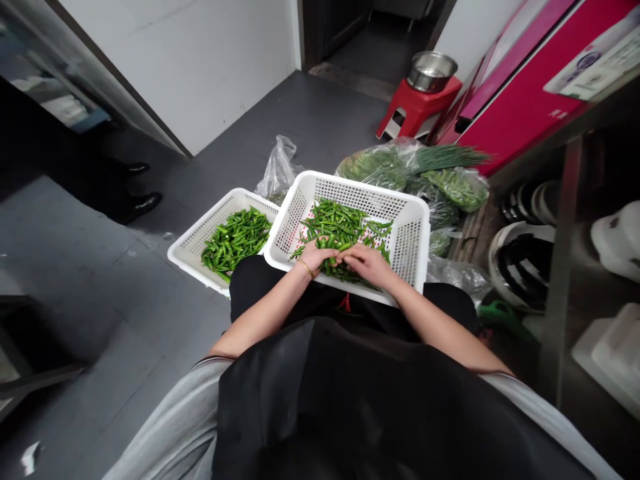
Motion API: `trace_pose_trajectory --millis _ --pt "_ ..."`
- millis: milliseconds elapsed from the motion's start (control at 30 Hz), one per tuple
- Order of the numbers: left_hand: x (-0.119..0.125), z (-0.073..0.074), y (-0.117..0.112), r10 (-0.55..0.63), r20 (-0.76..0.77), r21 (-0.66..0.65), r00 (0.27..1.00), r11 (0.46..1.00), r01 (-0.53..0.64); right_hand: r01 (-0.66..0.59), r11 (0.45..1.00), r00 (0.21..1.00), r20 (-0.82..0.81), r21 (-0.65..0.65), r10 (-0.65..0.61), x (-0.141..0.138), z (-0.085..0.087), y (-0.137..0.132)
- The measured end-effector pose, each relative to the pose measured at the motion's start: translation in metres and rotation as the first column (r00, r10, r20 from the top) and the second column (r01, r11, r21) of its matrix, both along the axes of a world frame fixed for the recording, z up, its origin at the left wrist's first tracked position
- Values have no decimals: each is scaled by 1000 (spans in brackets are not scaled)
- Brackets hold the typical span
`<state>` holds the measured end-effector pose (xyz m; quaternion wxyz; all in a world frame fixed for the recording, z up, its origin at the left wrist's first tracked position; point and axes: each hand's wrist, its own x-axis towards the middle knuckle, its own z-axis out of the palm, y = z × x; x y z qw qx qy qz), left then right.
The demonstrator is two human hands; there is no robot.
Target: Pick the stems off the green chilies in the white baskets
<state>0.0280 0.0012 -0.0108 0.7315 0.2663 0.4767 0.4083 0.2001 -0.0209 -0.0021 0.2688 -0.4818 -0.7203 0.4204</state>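
On lap: white basket [415, 233] tilted against the knees, green chilies [340, 227] piled inside.
Left hand [316, 256]: curled in the pile, fingers pinching a chili.
Right hand [369, 263]: just beside the left, fingertips closed on the same chili.
Left of basket: second white basket [200, 237] on the floor, holding more chilies [235, 240].
Behind: bagged greens [380, 167], red stool [417, 107] with a metal bowl [431, 70].

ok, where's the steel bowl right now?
Head view, top right: the steel bowl sits on a red stool, beyond the bagged greens and beside the red cabinet.
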Motion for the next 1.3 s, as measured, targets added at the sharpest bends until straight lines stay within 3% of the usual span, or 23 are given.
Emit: trace_pose_trajectory --millis 100,167,233,300,400,467,567,667,733,800,933,1033,1167,1300 --pt "-3 7 -5 -43 18 43 999 998 42 146 934 980 -79 -326 -180 15 -1 9" --pt "-1 11 -8 -92 17 67 996 994 90 158 906 980 -53 -394 -194 16 -1 15" --pt "1 15 -10 -158 17 82 987 984 156 159 944 987 42 -288 -153 10 2 19" --pt "4 18 -9 -189 19 62 982 980 188 143 989 964 231 -39 -130 2 8 24" --pt "4 20 -4 -189 -4 -27 982 982 189 19 960 823 540 278 -173 -2 18 34" --pt "0 22 1 -160 -19 -70 987 985 158 -33 955 692 697 294 -191 4 19 41" --pt "-14 20 9 -34 -10 -61 999 998 33 -153 986 521 853 69 21 17 4 44" --pt "-24 11 15 56 -38 -33 998 998 -57 -322 934 428 857 -153 288 23 -23 39" --pt "-23 1 18 52 -101 -19 993 998 -54 -334 929 444 843 -160 305 23 -35 36" --pt "-17 -9 19 54 -200 15 978 999 -52 -314 940 525 800 -134 289 23 -36 37" --pt "0 -19 17 80 -384 223 920 975 8 -228 973 770 605 -35 202 26 -10 40" --pt "8 -18 11 26 -337 270 941 960 70 -98 993 869 492 69 51 25 8 35" --pt "13 -14 0 -11 -91 139 996 990 23 29 985 893 439 171 -102 10 13 24" --pt "22 -4 -7 50 -8 62 999 997 -49 101 949 834 495 299 -244 -11 10 19"
